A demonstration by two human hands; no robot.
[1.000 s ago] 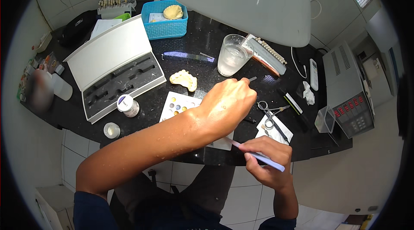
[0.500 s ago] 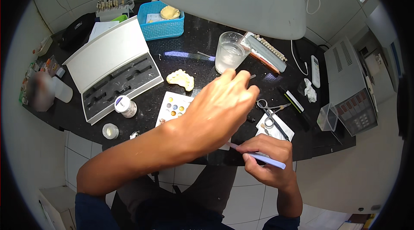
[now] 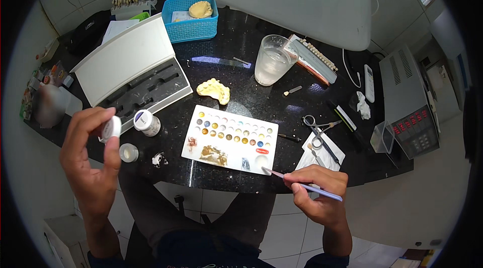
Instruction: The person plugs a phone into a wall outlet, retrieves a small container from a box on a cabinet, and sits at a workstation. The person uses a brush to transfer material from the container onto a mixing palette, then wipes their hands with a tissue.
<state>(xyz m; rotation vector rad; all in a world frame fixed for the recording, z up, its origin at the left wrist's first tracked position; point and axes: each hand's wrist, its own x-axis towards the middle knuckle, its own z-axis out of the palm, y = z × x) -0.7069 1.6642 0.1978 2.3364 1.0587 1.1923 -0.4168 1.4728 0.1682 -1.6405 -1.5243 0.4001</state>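
My left hand [image 3: 93, 162] is raised at the left, off the counter's front edge, pinching a small round white jar [image 3: 110, 128] between thumb and fingers. My right hand [image 3: 317, 197] holds a thin lilac-handled brush [image 3: 302, 185] like a pen; its tip touches the lower right corner of the white mixing palette [image 3: 231, 140], which carries rows of small coloured dots. A second white jar [image 3: 147, 122] and an open jar lid [image 3: 129, 152] stand on the black counter [image 3: 241, 67] left of the palette. A yellow dental cast [image 3: 215, 90] lies just beyond the palette.
An open white instrument case [image 3: 132, 74] sits at the left, a blue basket [image 3: 191, 19] with another cast behind it. A clear cup of water [image 3: 272, 60], a tooth shade guide [image 3: 312, 62], scissors and tweezers on tissue [image 3: 319, 142] and a small grey furnace [image 3: 410, 102] stand at the right.
My left arm, which reached across the palette toward the cup, has drawn back to the left and now holds a small white jar. The right hand stays with the brush.
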